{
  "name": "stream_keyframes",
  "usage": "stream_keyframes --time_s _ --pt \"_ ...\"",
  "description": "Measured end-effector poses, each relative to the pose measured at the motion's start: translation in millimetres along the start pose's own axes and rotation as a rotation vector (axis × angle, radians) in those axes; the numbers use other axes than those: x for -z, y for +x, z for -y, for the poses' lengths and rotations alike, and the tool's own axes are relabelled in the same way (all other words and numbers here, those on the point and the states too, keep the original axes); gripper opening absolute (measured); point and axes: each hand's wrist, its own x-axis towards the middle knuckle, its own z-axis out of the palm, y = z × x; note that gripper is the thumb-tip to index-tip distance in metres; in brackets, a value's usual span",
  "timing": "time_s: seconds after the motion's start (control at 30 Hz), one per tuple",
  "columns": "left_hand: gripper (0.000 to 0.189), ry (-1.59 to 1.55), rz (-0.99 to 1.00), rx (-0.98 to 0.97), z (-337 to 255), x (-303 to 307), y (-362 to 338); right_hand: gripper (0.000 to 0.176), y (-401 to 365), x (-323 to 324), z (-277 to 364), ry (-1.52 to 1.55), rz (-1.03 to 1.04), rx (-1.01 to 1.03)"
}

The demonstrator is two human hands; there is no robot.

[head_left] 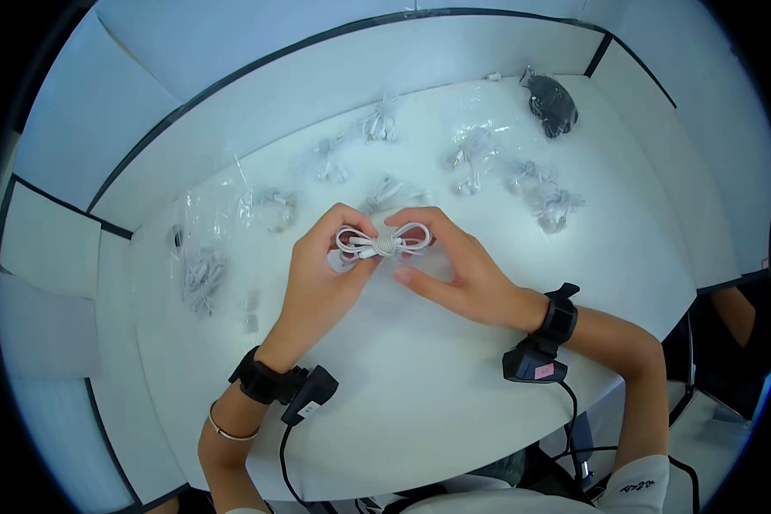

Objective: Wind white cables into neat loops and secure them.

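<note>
A white cable (386, 246), coiled into a bow-like bundle and wrapped round its middle, is held up above the table between my two hands. My left hand (324, 265) is closed on the bundle's left loops, thumb below and fingers above. The right loops sit within the curved fingers of my right hand (475, 272), whose thumb tip shows just below the bundle. Parts of the fingers behind the loops are hidden. Just beyond my hands lies a bagged white cable (392, 193).
Several bagged white cables (554, 206) are spread across the white table (385, 385). A larger clear bag with white cables (203, 278) lies at the left. A bagged black item (551, 104) rests at the far right. Low partition walls (334, 73) border the table.
</note>
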Motion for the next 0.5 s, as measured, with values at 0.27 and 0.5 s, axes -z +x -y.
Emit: stream_keyframes --time_s 0.27,0.5 --pt "0.023 -0.223 0.008 -0.045 23 0 35 0.027 46 22 -30 0.045 -0.023 -0.038" --pt "0.019 -0.387 0.012 0.125 28 5 34 0.044 53 22 -24 0.172 -0.038 -0.13"
